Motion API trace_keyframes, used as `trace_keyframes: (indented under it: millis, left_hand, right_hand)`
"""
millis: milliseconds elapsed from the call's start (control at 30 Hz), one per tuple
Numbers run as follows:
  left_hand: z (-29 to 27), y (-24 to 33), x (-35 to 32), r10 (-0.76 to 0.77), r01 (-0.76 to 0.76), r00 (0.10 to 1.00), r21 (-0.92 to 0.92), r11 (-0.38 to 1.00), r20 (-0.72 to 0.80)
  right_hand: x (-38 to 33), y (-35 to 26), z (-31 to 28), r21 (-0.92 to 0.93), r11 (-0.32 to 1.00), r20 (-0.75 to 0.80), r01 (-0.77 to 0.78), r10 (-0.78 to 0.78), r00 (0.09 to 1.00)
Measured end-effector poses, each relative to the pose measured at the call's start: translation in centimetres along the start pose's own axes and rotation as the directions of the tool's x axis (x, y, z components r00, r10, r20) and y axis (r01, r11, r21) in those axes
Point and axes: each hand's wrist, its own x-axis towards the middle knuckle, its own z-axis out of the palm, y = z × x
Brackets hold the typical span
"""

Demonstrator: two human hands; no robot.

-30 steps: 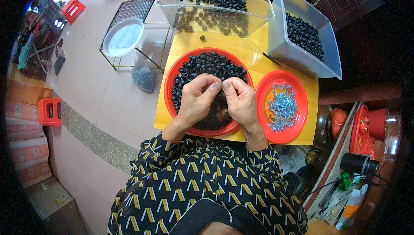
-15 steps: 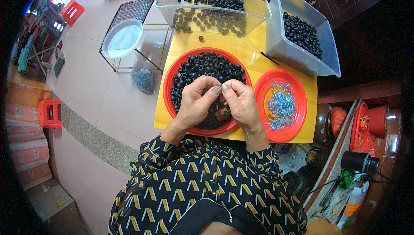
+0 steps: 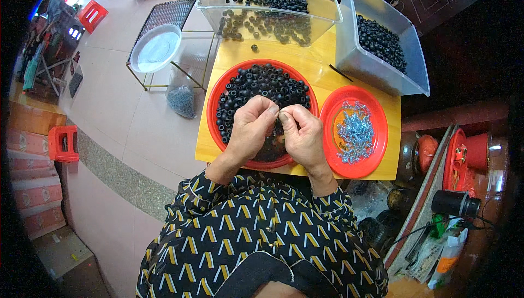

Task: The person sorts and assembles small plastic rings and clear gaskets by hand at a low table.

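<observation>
Both hands meet over a round red basin [image 3: 214,107] heaped with small black bead-like caps [image 3: 251,79]. My left hand [image 3: 252,126] is closed, thumb pressed against the index finger. Against its tips my right hand [image 3: 303,137] is pinched as well, knuckles bent. Whatever lies between the fingertips is too small or hidden to make out. To the right of my right hand, a red oval plate [image 3: 380,128] carries a pile of small shiny bluish pieces [image 3: 356,134]. Both the basin and the plate stand on a yellow wooden table [image 3: 322,57].
At the table's far side stands a clear plastic bin [image 3: 322,22] with black pieces; another translucent bin [image 3: 376,77] with more is at the right. One loose black piece [image 3: 254,48] lies beyond the basin. Left of the table, a white dish [image 3: 158,49] sits on a wire-framed stand.
My right hand has curled a little more and shifted slightly, its thumb and fingers bending tighter at the meeting point. The left hand stays nearly in place.
</observation>
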Motion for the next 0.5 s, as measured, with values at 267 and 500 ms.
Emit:
trace_keyframes:
  millis: [267, 500]
  left_hand:
    - [1.2, 0.2, -1.0, 0.427, -0.409, 0.904, 0.284, 0.867, -0.001]
    - [0.4, 1.1, -0.7, 0.672, -0.676, 0.694, 0.557, 0.482, 0.26]
  right_hand:
    - [-0.6, -0.3, -0.4, 0.282, 0.946, 0.06, -0.162, 0.151, 0.987]
    - [-1.0, -0.9, -0.7, 0.313, 0.944, 0.067, -0.102, 0.085, 0.994]
